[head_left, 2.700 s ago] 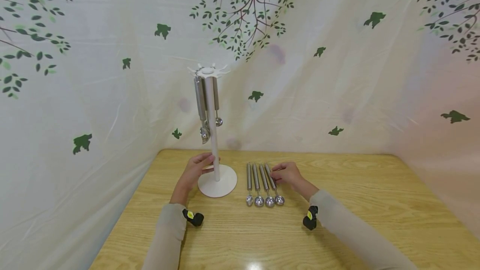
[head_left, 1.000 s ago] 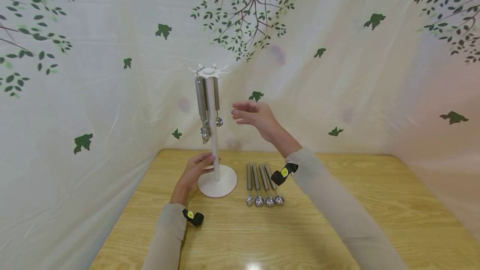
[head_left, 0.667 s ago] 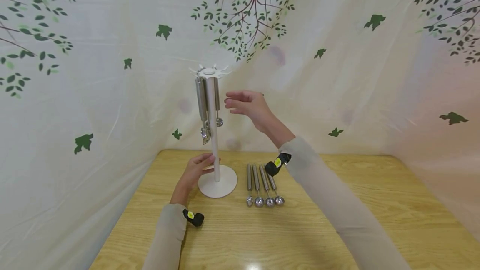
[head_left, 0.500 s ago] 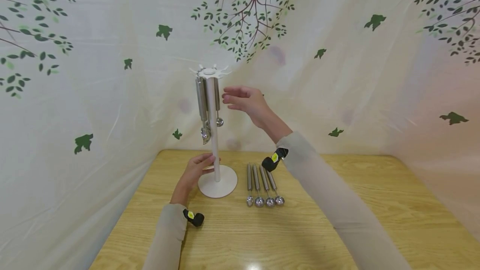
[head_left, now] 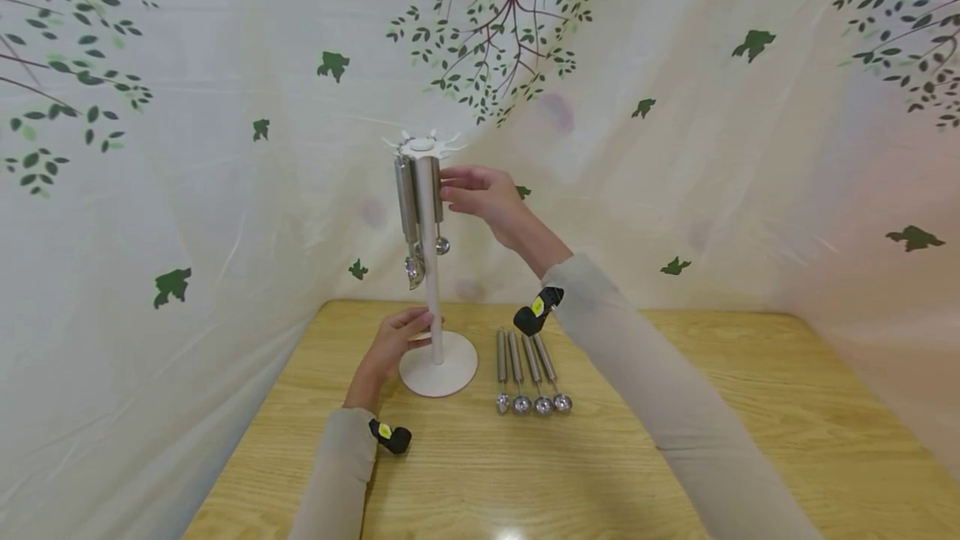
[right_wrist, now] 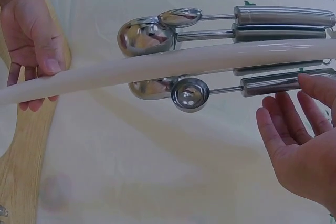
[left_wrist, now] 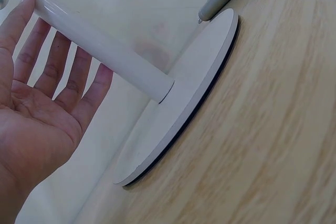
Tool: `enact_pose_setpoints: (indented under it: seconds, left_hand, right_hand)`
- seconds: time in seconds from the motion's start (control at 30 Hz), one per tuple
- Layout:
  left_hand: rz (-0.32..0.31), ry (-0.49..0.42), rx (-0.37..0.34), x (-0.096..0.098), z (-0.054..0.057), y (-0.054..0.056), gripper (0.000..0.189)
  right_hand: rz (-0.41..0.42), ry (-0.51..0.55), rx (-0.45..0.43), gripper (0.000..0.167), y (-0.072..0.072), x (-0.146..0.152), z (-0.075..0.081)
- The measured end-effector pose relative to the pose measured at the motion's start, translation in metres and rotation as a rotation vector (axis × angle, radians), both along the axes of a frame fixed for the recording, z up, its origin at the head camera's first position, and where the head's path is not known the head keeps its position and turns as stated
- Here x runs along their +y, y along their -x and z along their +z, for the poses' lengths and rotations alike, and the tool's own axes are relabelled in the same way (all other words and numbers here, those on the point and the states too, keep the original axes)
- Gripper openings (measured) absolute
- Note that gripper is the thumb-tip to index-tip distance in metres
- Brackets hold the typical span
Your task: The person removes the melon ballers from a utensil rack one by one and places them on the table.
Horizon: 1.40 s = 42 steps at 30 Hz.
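A white utensil stand [head_left: 432,294] rises from a round base on the table. My left hand [head_left: 392,346] holds its pole low down, thumb on one side and fingers behind, as the left wrist view also shows. Several steel scoops hang from the stand's hooked top. Among them is a small round scoop [right_wrist: 190,95] on the right side. My right hand [right_wrist: 302,156] is at that scoop's handle, the thumb overlapping the metal and the other fingertips right at the lower edge, loosely spread. An oval-bowled scoop [right_wrist: 180,17] and larger round ones hang behind the pole.
Right of the base, several more scoops [head_left: 542,405] lie side by side on the wooden table [head_left: 675,440], bowls toward me. A pale leaf-printed curtain [head_left: 585,215] encloses the table at the back and sides.
My right hand has left the lying scoops, risen and moved left to the hanging small scoop's handle. The left hand has stayed on the pole.
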<state>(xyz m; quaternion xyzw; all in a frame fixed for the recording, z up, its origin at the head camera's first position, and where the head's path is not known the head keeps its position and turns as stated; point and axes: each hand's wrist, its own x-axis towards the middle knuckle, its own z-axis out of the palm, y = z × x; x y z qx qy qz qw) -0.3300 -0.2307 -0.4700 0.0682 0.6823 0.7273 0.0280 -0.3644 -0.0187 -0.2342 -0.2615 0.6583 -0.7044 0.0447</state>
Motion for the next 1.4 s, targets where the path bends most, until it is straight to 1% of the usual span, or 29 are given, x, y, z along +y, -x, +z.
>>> enact_pose_setpoints:
  seconds: [0.4, 0.73, 0.9, 1.07, 1.23, 1.4]
  left_hand:
    - [-0.005, 0.003, -0.006, -0.0006, 0.0006, -0.0007, 0.039]
    - [0.003, -0.009, 0.002, -0.0009, 0.0014, -0.0022, 0.031]
    - [0.006, -0.007, 0.001, -0.0004, 0.001, -0.0011, 0.032]
    - [-0.006, -0.003, 0.006, -0.0004, 0.0003, -0.0001, 0.032]
    - [-0.006, -0.009, 0.011, -0.0015, 0.0003, -0.0007, 0.027]
    - [-0.014, -0.02, 0.01, -0.0024, -0.0007, 0.0005, 0.023]
  right_hand:
    - [0.028, -0.036, 0.021, 0.039, -0.0005, -0.0017, -0.0048]
    - [0.023, -0.039, 0.006, 0.039, 0.0009, -0.0024, -0.0054]
    - [0.026, -0.037, 0.019, 0.038, 0.0011, -0.0038, -0.0041]
    - [0.027, -0.031, 0.037, 0.036, 0.001, -0.0055, -0.0027]
    - [0.025, -0.017, 0.027, 0.037, -0.0003, -0.0067, -0.0018]
    - [0.004, -0.022, 0.02, 0.037, -0.0015, -0.0071, -0.0016]
